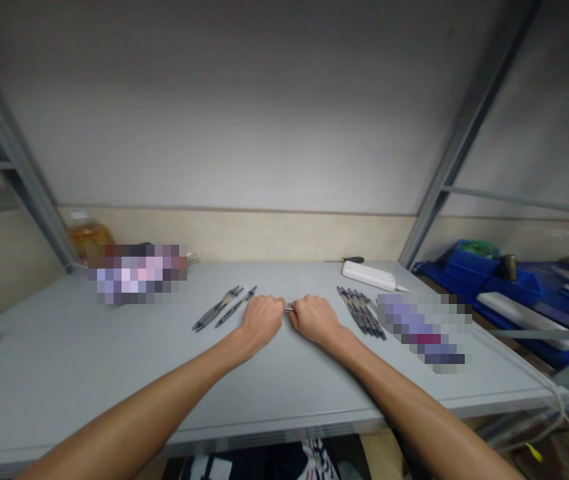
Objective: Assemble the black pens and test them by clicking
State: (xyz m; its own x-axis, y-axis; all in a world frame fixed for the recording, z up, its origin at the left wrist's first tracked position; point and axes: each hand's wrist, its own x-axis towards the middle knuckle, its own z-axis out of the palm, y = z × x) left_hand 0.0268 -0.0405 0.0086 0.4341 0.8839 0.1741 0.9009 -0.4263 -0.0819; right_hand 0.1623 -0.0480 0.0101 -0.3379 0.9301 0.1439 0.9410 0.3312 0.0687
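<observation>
My left hand (263,317) and my right hand (316,320) are both closed, knuckles up, close together over the middle of the desk. Between them shows a short silvery piece of a pen (289,309), gripped from both sides; my fingers hide the rest of it. Just left of my left hand lies a single grey pen (235,308), with a small group of grey pens (217,310) beyond it. Several more dark grey pens (361,313) lie side by side, slanted, to the right of my right hand.
On the grey desk (114,373) stand a white power strip (369,275) and a screwdriver (353,260) at the back right. Blurred-out items lie left and right. Metal frame posts flank the desk; blue bins (471,267) sit beyond the right one.
</observation>
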